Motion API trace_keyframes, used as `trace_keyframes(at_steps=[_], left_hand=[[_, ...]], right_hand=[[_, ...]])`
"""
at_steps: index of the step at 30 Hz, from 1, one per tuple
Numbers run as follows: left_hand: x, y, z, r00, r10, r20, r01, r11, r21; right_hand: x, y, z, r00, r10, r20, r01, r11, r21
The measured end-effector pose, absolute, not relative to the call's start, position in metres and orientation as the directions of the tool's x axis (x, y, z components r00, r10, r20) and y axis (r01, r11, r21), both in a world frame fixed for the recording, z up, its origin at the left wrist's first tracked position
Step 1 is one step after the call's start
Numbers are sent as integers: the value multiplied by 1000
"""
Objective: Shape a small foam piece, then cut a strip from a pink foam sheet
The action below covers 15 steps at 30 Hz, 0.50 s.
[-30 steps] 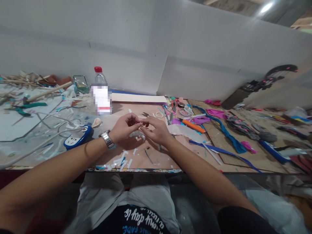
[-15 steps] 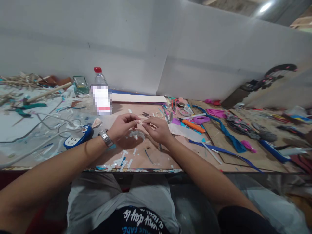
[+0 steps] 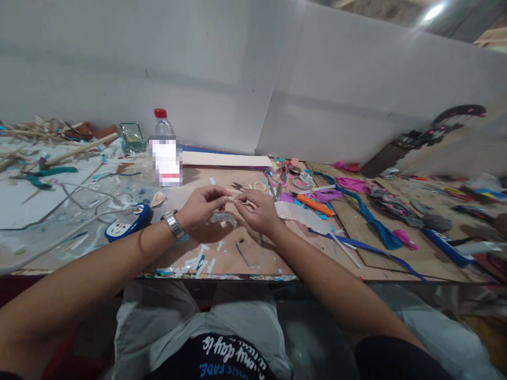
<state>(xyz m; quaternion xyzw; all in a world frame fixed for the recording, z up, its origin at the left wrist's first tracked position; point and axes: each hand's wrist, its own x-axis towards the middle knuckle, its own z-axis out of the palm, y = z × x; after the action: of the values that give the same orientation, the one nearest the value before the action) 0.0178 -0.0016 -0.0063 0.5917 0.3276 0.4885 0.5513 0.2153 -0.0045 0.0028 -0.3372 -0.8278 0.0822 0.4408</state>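
Pinching a pale piece, too tiny to identify, between the thumbs and fingertips of the left hand and right hand, both curled inward and nearly touching, just above a littered table. Wearing a metal watch on the left wrist. Bent over a crumple of clear plastic and, nearer the edge, white and blue scraps. Flanked on the left by a blue socket and a red-capped bottle, on the right by an orange knife and a teal strip.
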Motion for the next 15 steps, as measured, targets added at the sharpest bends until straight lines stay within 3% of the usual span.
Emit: trace_keyframes(at_steps=[8,15], left_hand=[[19,-2,-7,285,932,223,-195,-172,966],[16,-2,-9,370,884,285,-110,-262,959]], right_hand=[[217,-6,6,-397,645,654,473,754,-456],[217,-3,3,-390,645,657,480,752,-453]])
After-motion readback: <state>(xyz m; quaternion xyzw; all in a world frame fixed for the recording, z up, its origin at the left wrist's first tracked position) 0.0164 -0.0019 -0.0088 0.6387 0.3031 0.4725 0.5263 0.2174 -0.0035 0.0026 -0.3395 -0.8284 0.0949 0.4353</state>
